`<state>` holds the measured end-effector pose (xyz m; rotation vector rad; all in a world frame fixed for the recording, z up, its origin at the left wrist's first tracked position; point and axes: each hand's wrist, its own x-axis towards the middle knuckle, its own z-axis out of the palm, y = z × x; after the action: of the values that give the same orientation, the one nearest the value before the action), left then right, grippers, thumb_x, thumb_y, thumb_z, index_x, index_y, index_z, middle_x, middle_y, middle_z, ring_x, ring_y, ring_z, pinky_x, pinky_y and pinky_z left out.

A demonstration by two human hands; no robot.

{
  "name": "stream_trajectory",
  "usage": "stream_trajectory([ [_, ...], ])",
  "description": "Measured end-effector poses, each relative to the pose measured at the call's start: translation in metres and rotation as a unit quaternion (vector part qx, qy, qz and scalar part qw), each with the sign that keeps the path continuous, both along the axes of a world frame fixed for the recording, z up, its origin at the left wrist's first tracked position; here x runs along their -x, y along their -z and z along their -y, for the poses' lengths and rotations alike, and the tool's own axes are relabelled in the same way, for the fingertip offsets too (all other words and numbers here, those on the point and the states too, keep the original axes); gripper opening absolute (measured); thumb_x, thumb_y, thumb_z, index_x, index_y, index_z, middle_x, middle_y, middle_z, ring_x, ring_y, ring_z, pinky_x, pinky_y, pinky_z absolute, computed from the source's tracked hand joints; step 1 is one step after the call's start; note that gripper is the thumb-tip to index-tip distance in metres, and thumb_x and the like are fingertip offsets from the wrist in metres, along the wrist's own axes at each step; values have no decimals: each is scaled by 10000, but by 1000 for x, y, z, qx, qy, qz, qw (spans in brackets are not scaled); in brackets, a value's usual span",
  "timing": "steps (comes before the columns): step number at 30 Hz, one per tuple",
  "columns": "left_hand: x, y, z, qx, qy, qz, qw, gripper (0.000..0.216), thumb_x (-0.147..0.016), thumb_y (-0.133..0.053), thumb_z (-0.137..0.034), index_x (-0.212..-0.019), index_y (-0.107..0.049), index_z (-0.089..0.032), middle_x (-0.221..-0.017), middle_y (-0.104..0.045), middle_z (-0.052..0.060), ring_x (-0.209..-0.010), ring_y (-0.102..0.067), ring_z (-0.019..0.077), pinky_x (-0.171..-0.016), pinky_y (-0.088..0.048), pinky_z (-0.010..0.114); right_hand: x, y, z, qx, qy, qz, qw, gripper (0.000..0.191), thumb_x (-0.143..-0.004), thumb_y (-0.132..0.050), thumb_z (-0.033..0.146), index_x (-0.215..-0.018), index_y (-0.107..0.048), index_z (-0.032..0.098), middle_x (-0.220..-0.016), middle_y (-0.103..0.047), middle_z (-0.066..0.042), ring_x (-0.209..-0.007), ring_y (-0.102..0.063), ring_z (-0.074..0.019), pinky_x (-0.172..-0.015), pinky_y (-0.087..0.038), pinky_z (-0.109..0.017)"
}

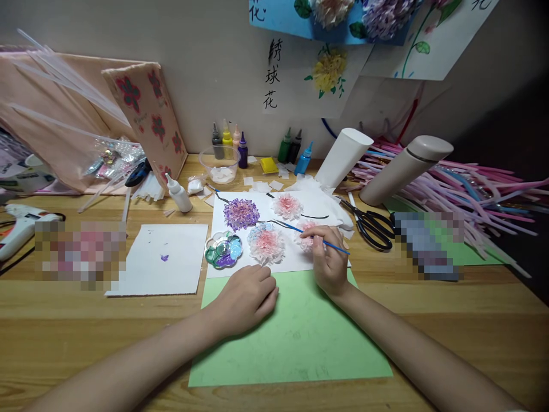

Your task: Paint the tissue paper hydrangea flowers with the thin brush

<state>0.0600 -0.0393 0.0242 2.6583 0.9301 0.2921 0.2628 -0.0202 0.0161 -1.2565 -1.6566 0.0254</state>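
My right hand [328, 258] is closed round a thin blue paintbrush [291, 227], whose tip reaches a pink-and-blue paper flower [266, 242] on a white sheet [295, 260]. A small pink flower [305, 242] lies under my fingers. A purple flower [241, 214] and another pink flower [286, 206] sit further back on the sheet. My left hand [246, 297] rests curled in a loose fist on the green paper [291, 337], beside a round paint palette [223, 250]. Nothing shows in the left hand.
Black scissors [371, 226] lie right of the sheet. A glue bottle [179, 194], a clear bowl [219, 163] and several paint bottles [242, 150] stand behind. A blank white sheet [163, 266] lies left. A glue gun [21, 224] sits far left, pipe cleaners [472, 183] far right.
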Motion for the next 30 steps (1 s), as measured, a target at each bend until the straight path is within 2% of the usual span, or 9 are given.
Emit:
stream_trajectory([
  [3,0,0,1,-5,-1,-2,1000,277,-944,-367,-232,-703,-494,-180,-740,-532,18,-678,-463,156,-622,-330,300,-1,0,2,-10,-68,4,998,239,-919,-355,187,-991,-575,246,-918,-657,-36,-926,-576,-206,-809,-399,-376],
  [9,0,4,1,-6,2,3,1000,251,-939,-378,-234,-779,-560,-172,-801,-578,34,-722,-501,168,-649,-360,303,6,-3,9,9,-231,133,964,271,-962,-307,267,-1106,-536,254,-994,-698,-28,-937,-576,-185,-895,-297,-395],
  [14,2,7,1,-3,6,16,1000,253,-933,-390,-243,-825,-606,-168,-852,-610,48,-805,-537,187,-707,-394,314,13,-5,10,42,-280,161,945,238,-958,-345,243,-1092,-540,265,-957,-723,14,-968,-580,-165,-959,-214,-388],
  [19,1,5,1,0,7,14,1000,256,-934,-383,-235,-831,-606,-165,-840,-608,44,-795,-534,184,-700,-393,313,13,-4,11,43,-275,161,947,241,-949,-353,221,-1108,-531,259,-975,-720,9,-965,-582,-162,-969,-209,-389],
  [22,0,4,1,-4,6,11,1000,238,-933,-387,-236,-820,-587,-169,-844,-599,39,-777,-523,177,-679,-379,310,11,-2,10,44,-266,159,950,246,-940,-357,222,-1112,-528,265,-979,-710,4,-959,-581,-171,-959,-247,-392],
  [24,0,3,1,-8,3,3,1000,245,-936,-382,-238,-782,-563,-174,-810,-581,30,-728,-503,168,-646,-359,309,8,-1,9,28,-221,123,967,254,-934,-349,224,-1105,-533,259,-1003,-691,-19,-970,-568,-188,-926,-303,-393],
  [27,1,2,2,-14,-2,-4,1000,262,-939,-375,-236,-732,-527,-177,-764,-553,22,-681,-474,159,-617,-331,308,4,1,6,-8,-99,44,994,244,-922,-348,209,-1040,-558,251,-966,-668,-39,-972,-542,-215,-874,-364,-395],
  [30,1,2,2,-14,1,-1,1000,260,-939,-375,-232,-725,-513,-179,-762,-547,23,-683,-469,159,-618,-323,304,2,1,2,0,-30,15,999,244,-923,-344,192,-978,-574,251,-920,-659,-36,-963,-539,-224,-860,-380,-405],
])
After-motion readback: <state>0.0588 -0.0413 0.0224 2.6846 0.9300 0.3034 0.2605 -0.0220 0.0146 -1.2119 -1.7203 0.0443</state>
